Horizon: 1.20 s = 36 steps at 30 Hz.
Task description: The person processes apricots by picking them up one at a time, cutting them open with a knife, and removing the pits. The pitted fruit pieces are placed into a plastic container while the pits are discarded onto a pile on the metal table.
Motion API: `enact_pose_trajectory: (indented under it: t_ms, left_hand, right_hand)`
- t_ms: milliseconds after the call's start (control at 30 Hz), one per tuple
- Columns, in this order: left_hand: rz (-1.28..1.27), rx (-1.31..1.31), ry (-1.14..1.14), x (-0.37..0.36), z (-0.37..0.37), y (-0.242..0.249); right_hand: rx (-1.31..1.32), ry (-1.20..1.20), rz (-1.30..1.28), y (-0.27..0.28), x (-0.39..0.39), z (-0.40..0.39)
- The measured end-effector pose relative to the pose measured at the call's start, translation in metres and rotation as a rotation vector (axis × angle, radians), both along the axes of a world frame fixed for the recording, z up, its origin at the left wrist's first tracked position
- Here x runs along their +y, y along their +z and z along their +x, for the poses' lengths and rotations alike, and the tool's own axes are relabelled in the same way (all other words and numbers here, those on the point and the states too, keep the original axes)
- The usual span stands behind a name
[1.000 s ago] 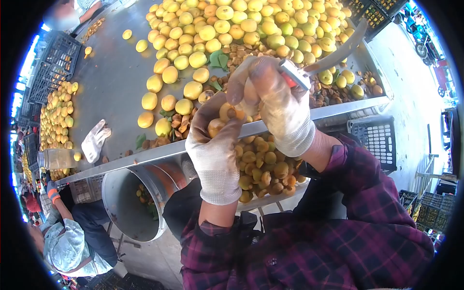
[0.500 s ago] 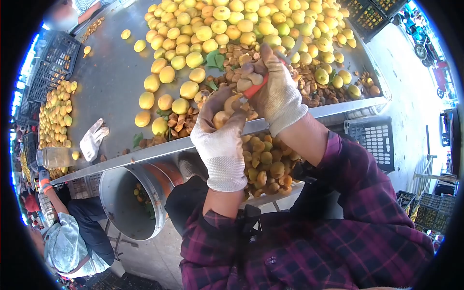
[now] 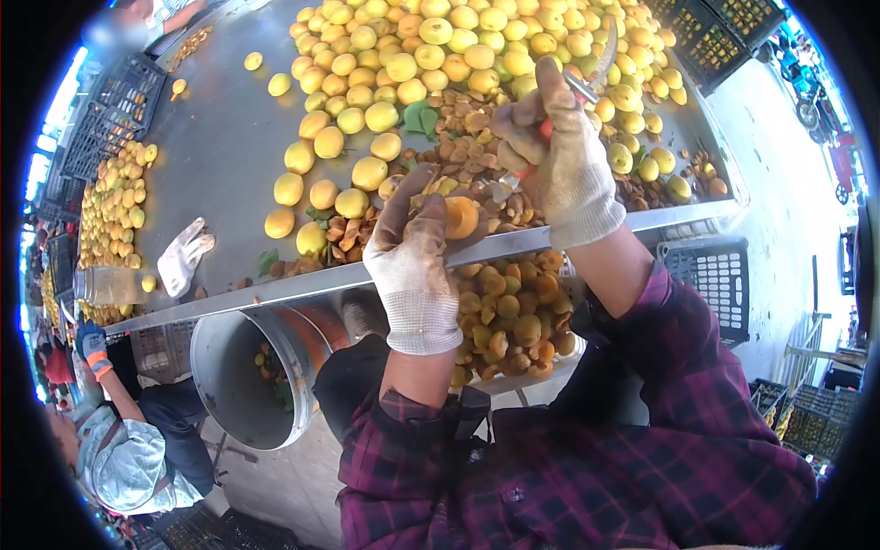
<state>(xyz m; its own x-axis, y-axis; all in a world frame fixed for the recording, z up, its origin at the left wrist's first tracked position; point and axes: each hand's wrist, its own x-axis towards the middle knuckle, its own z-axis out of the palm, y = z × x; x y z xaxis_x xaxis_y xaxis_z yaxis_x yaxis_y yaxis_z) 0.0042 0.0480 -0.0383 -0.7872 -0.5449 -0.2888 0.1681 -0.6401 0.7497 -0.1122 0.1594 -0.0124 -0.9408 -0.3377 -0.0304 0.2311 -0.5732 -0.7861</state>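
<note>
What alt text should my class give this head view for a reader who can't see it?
A gloved left hand holds an orange-coloured fruit at the edge of a metal table, while the gloved right hand grips a curved knife. Yellow fruit is heaped beyond them.

This is a fruit-processing workplace, apparently open-sided, with strong daylight along the right edge. A broad metal worktable [image 3: 234,128] with a raised rim fills the upper part of the frame, heaped with apricots [image 3: 435,31] and, nearer the front rim, brown pits [image 3: 469,119]. Slatted black crates [image 3: 720,41] stand at the upper right, with more at the left edge and lower right. A large bucket [image 3: 229,390] lies tilted below the table, left of centre. A co-worker [image 3: 142,458] sits at the lower left, and a motorbike [image 3: 808,112] stands beyond the pale floor [image 3: 775,197] at upper right.
</note>
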Motion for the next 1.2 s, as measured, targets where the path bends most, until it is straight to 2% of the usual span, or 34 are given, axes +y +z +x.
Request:
enact_pose_trajectory:
  t_ms: [100,167,300,367,400,433,500,567,633,700,733,767,833,867,900,967,1000,1033,1100,1167,1200]
  left_hand:
    - [0.011,0.005,0.071,-0.004,0.0,0.002]
    - [0.081,-0.106,0.069,-0.007,-0.001,0.007]
    - [0.048,-0.119,0.027,-0.01,0.005,0.011]
    - [-0.054,-0.148,-0.127,-0.013,0.008,0.009]
    - [-0.237,-0.118,-0.194,-0.01,0.014,0.009]
    - [-0.256,-0.05,-0.322,-0.009,0.019,0.005]
    - [-0.571,-0.177,-0.568,-0.005,0.027,0.012]
    - [-0.784,-0.112,-0.662,0.001,0.037,-0.005]
    - [-0.956,-0.11,-0.68,0.006,0.041,-0.008]
    - [-1.094,-0.145,-0.696,0.007,0.042,-0.001]
    - [-1.12,-0.153,-0.665,0.009,0.045,0.002]
    - [-1.146,-0.164,-0.637,0.01,0.047,0.003]
    - [-1.146,-0.162,-0.644,0.006,0.049,0.006]
    - [-1.156,-0.151,-0.653,0.003,0.048,0.008]
    - [-1.154,-0.157,-0.642,-0.001,0.047,0.015]
    - [-1.142,-0.305,-0.791,-0.012,0.046,0.027]
    - [-1.25,-0.241,-0.705,-0.015,0.047,0.021]
    - [-1.252,-0.25,-0.693,-0.018,0.049,0.017]
    - [-1.2,-0.214,-0.596,-0.022,0.053,0.016]
    - [-1.168,-0.22,-0.559,-0.032,0.057,0.024]
    - [-1.04,-0.201,-0.448,-0.038,0.059,0.029]
  right_hand:
    - [-0.092,0.049,0.127,0.001,0.0,0.002]
    - [-0.103,0.046,0.143,0.001,-0.001,0.004]
    - [-0.107,0.031,0.193,0.006,-0.003,0.006]
    - [-0.088,0.03,0.208,0.006,0.0,0.006]
    - [-0.025,0.084,0.243,0.005,0.005,0.004]
    - [0.041,0.138,0.278,0.005,0.007,0.002]
    - [0.012,0.144,0.235,0.011,0.004,0.002]
    - [0.027,0.155,0.563,0.027,-0.002,0.006]
    - [0.076,0.159,0.656,0.038,-0.02,0.004]
    - [0.121,0.257,0.955,0.039,-0.035,0.0]
    - [0.237,0.312,0.883,0.027,-0.049,-0.007]
    - [0.239,0.324,0.884,0.022,-0.058,-0.015]
    - [0.438,0.496,1.146,0.028,-0.095,-0.014]
    - [0.62,0.542,1.098,0.016,-0.113,-0.018]
    - [0.809,0.583,1.287,0.016,-0.131,-0.019]
    - [0.985,0.601,1.512,0.004,-0.169,-0.013]
    - [1.088,0.642,1.572,0.0,-0.182,-0.009]
    - [1.1,0.647,1.562,-0.002,-0.195,-0.009]
    - [0.992,0.813,1.746,-0.004,-0.21,-0.004]
    - [0.992,0.781,1.681,-0.005,-0.211,-0.006]
    - [0.984,0.738,1.614,-0.004,-0.206,-0.009]
